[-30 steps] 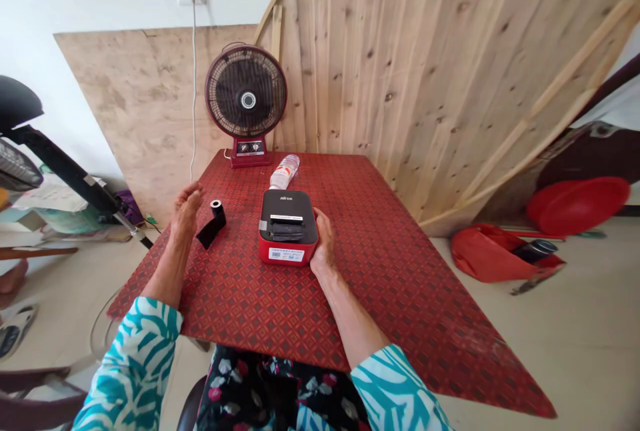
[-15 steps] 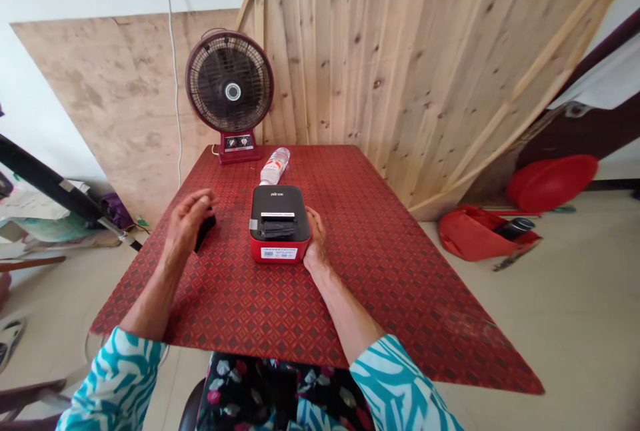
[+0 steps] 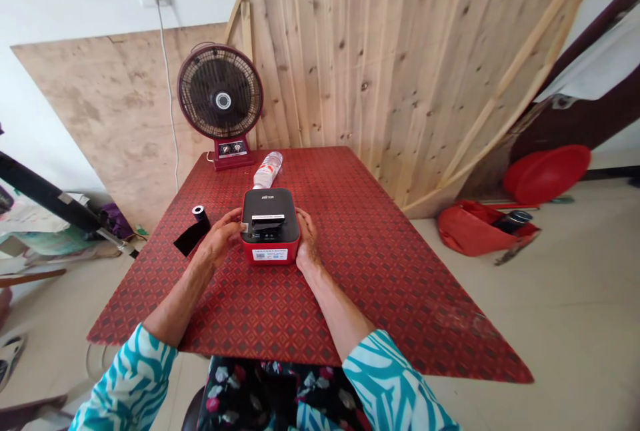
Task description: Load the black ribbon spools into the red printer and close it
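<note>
Both hands on the printer [image 3: 271,206], one at each side!
It sits on the red table [image 3: 385,271], between the person and the bottle [image 3: 269,169] lying behind it. The left hand [image 3: 219,239], fingers loosely spread, touches the left edge; the right hand [image 3: 308,243] lies along the right side, fingers stretched, grip strength impossible to tell. And there's a black roll [image 3: 201,216], partly unwound, beside the left hand!

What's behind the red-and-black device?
A clear plastic bottle on the table. The device covers the table right behind it, so whether they touch can't be seen.
</note>
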Tool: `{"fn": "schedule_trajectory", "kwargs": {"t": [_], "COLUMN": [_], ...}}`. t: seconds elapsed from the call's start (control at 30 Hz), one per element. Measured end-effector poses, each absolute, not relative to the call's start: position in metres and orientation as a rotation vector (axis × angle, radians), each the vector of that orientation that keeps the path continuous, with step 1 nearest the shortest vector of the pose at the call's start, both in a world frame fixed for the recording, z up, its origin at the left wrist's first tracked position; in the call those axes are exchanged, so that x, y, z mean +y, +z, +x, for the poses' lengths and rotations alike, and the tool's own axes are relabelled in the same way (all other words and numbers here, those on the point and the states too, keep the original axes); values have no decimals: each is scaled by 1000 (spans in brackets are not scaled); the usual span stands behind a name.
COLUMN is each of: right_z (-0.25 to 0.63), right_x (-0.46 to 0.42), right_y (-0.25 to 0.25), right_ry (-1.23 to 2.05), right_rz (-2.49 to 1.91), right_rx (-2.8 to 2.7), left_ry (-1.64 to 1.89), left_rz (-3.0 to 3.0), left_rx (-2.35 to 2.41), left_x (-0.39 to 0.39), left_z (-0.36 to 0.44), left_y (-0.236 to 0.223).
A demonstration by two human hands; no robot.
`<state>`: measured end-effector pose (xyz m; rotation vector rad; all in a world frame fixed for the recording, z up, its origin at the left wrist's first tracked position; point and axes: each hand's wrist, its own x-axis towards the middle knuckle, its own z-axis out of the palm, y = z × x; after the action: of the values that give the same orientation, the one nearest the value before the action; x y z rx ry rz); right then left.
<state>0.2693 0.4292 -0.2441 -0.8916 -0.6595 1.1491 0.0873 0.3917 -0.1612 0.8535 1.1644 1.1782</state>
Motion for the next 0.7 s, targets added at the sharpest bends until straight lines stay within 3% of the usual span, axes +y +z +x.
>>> {"fn": "schedule_trajectory", "kwargs": {"t": [0.7], "right_z": [269], "right_x": [424], "right_y": [-240], "right_ry": [1174], "right_rz": [-905], "right_rx": [-649], "left_ry": [1182], "left_rz": [831], "left_rx": [1114], "left_x": [397], "left_z": [92], "left_y": [-168]}}
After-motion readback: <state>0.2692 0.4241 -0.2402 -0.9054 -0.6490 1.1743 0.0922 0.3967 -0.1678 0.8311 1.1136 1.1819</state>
